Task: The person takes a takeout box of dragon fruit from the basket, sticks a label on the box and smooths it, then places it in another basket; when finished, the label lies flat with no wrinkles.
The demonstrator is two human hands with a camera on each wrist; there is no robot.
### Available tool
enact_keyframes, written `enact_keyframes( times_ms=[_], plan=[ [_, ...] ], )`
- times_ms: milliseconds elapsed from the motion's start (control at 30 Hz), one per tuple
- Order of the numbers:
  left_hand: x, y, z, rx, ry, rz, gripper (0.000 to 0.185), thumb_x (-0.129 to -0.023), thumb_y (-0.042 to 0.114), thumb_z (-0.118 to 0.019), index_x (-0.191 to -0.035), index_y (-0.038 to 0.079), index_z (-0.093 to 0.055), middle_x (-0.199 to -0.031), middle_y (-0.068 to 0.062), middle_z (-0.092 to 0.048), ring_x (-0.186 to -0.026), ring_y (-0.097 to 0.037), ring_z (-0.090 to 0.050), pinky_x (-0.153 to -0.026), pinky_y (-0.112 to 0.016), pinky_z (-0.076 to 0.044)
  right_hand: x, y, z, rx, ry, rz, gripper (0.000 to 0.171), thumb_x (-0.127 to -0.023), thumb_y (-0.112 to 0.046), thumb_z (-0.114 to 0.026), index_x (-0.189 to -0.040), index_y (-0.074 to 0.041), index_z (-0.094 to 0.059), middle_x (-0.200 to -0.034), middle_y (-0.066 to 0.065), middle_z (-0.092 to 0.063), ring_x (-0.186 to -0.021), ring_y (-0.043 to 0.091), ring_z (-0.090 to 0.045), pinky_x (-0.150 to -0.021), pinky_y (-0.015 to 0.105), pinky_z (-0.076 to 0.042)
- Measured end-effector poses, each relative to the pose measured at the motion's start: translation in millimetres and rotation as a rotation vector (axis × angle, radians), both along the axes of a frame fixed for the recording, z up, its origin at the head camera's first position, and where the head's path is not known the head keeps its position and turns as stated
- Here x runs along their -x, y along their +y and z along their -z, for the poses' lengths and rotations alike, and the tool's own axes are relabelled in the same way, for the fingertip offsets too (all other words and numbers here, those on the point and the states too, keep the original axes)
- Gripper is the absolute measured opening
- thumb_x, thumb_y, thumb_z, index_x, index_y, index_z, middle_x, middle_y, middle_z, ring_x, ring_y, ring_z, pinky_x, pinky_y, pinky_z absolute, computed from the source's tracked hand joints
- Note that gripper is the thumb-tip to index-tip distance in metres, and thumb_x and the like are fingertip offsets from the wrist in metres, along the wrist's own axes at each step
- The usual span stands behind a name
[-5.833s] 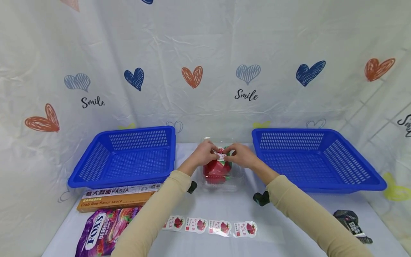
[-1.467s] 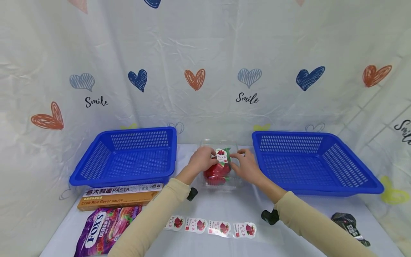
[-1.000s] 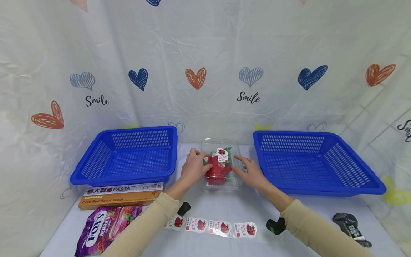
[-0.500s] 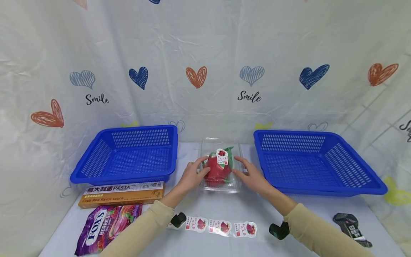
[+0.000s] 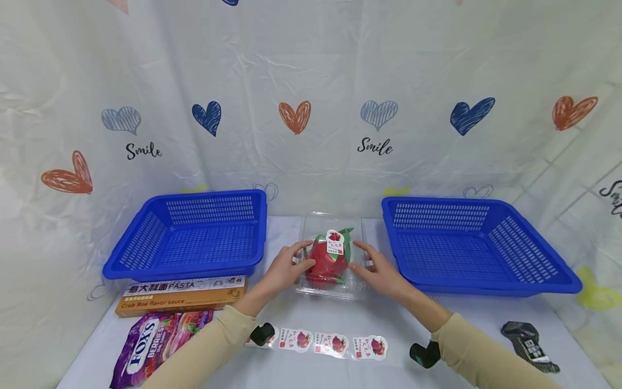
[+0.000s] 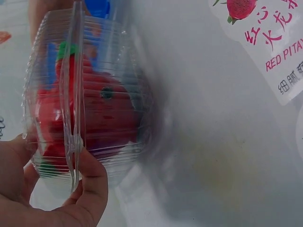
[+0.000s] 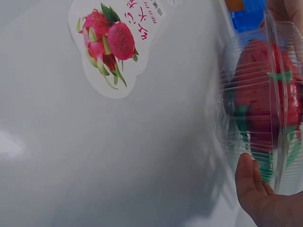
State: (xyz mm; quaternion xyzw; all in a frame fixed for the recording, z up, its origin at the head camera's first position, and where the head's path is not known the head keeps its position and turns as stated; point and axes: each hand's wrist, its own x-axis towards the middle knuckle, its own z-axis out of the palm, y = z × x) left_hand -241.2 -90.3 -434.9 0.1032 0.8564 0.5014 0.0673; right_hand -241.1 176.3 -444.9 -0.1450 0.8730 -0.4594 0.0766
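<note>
A clear plastic clamshell box (image 5: 323, 219) with a red dragon fruit (image 5: 318, 265) and its green leaves inside is at mid-table. A white label sticker (image 5: 335, 242) is on its lid. My left hand (image 5: 286, 267) grips the box's left side; in the left wrist view, thumb and fingers pinch its rim. From the right, my right hand (image 5: 381, 273) holds the opposite side, its fingers against the ribbed wall in the right wrist view. The box's shadow beneath suggests it is slightly raised, but I cannot tell for certain.
Blue baskets stand at left (image 5: 204, 237) and right (image 5: 466, 248). A pasta box (image 5: 180, 297) and a purple candy bag (image 5: 155, 346) lie front left. A strip of dragon fruit stickers (image 5: 331, 344) is in front; a black packet (image 5: 529, 346) lies at right.
Earlier both hands were at the lid's sticker, which now lies flat there. They then parted to the box's sides and gripped it. The box has shifted slightly towards me.
</note>
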Motion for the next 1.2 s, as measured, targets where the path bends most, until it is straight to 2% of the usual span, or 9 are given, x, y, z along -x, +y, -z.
enact_keyframes(
  times_ms=[100,267,500,600,767,867,967,1200],
  plan=[
    [-0.3,-1.0,-0.3,-0.007,0.004,0.007,0.051,-0.095,0.026,-0.065,-0.143,0.02,-0.05,-0.115,-0.016,-0.047,-0.087,-0.024,-0.052,-0.059,-0.036,-0.056,0.9,0.0,0.3,0.036,-0.031,-0.022,0.067,-0.098,-0.038,-0.058,-0.153,-0.02,-0.025,-0.152,0.027,-0.029,-0.12,0.045,-0.052,-0.092,0.055,-0.049],
    [-0.9,-2.0,0.9,-0.018,0.008,0.01,0.051,-0.095,0.026,-0.066,-0.143,0.021,-0.049,-0.115,-0.017,-0.046,-0.081,-0.022,-0.055,-0.059,-0.037,-0.055,3.4,0.3,0.0,0.051,-0.068,-0.03,0.067,-0.099,-0.039,-0.056,-0.154,-0.022,-0.022,-0.154,0.026,-0.024,-0.121,0.045,-0.052,-0.093,0.056,-0.047],
    [-0.5,-2.5,2.0,-0.029,-0.024,0.01,0.052,-0.095,0.03,-0.065,-0.144,0.024,-0.048,-0.116,-0.015,-0.046,-0.092,-0.024,-0.051,-0.06,-0.03,-0.054,6.9,-0.7,-0.4,0.062,-0.117,-0.016,0.068,-0.099,-0.043,-0.055,-0.154,-0.025,-0.019,-0.157,0.023,-0.019,-0.129,0.048,-0.043,-0.1,0.06,-0.04],
    [0.1,-3.6,1.8,-0.039,-0.04,0.01,0.052,-0.095,0.031,-0.065,-0.144,0.024,-0.048,-0.117,-0.016,-0.046,-0.094,-0.025,-0.051,-0.061,-0.03,-0.054,8.6,-0.9,1.0,0.076,-0.126,-0.026,0.068,-0.099,-0.043,-0.055,-0.154,-0.025,-0.019,-0.158,0.021,-0.015,-0.135,0.049,-0.033,-0.103,0.063,-0.034],
    [1.6,-5.9,1.4,-0.043,-0.098,0.04,0.053,-0.097,0.032,-0.062,-0.147,0.026,-0.044,-0.114,-0.014,-0.046,-0.092,-0.024,-0.05,-0.063,-0.029,-0.052,10.2,0.1,3.7,0.082,-0.129,-0.036,0.069,-0.098,-0.045,-0.055,-0.154,-0.027,-0.018,-0.16,0.018,-0.01,-0.145,0.047,-0.01,-0.107,0.069,-0.02],
    [2.8,-6.6,1.5,-0.04,-0.121,0.067,0.054,-0.098,0.032,-0.06,-0.148,0.027,-0.042,-0.106,-0.013,-0.049,-0.088,-0.023,-0.05,-0.062,-0.028,-0.049,9.9,0.7,4.3,0.098,-0.147,-0.038,0.069,-0.098,-0.046,-0.055,-0.153,-0.03,-0.018,-0.161,0.016,-0.008,-0.146,0.045,-0.005,-0.108,0.07,-0.016],
    [3.7,-6.8,2.6,-0.035,-0.107,0.078,0.054,-0.098,0.032,-0.06,-0.149,0.026,-0.041,-0.098,-0.011,-0.052,-0.081,-0.021,-0.051,-0.061,-0.028,-0.048,9.6,0.3,4.3,0.131,-0.17,-0.039,0.068,-0.098,-0.046,-0.055,-0.153,-0.031,-0.018,-0.161,0.015,-0.007,-0.146,0.043,-0.005,-0.109,0.069,-0.015],
    [3.4,-7.5,7.5,-0.08,-0.048,0.052,0.051,-0.096,0.03,-0.063,-0.145,0.024,-0.047,-0.094,-0.01,-0.051,-0.073,-0.019,-0.05,-0.058,-0.029,-0.046,9.7,-2.4,5.8,0.192,-0.181,-0.026,0.06,-0.1,-0.045,-0.051,-0.151,-0.031,-0.023,-0.161,0.014,-0.008,-0.146,0.04,-0.006,-0.109,0.068,-0.015]
  ],
)
